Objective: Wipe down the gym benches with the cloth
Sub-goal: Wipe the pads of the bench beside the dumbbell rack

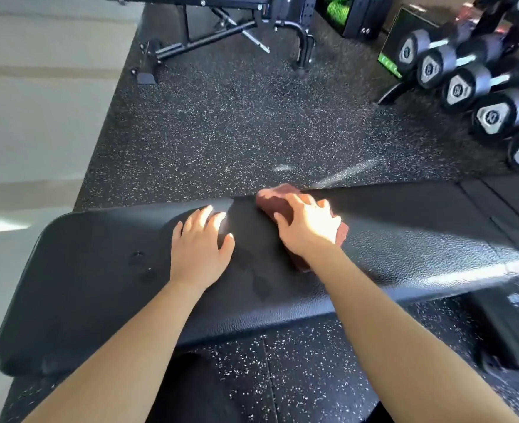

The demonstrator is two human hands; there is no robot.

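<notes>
The cloth, a folded reddish-brown wad, sat at the far edge of the gym bench, about mid-length. The right hand was on top of it, grip curled over the fold and pressing down. The left hand lay just beside it, grip spread flat on the vinyl, bracing. A damp smear showed nearer the camera, so the middle looked partly wiped. Droplets toward the left end were not yet reached, and the right stretch gave no sign either way. A second bench stood well back across the rubber floor; by my judgement, that one was all left to do.
</notes>
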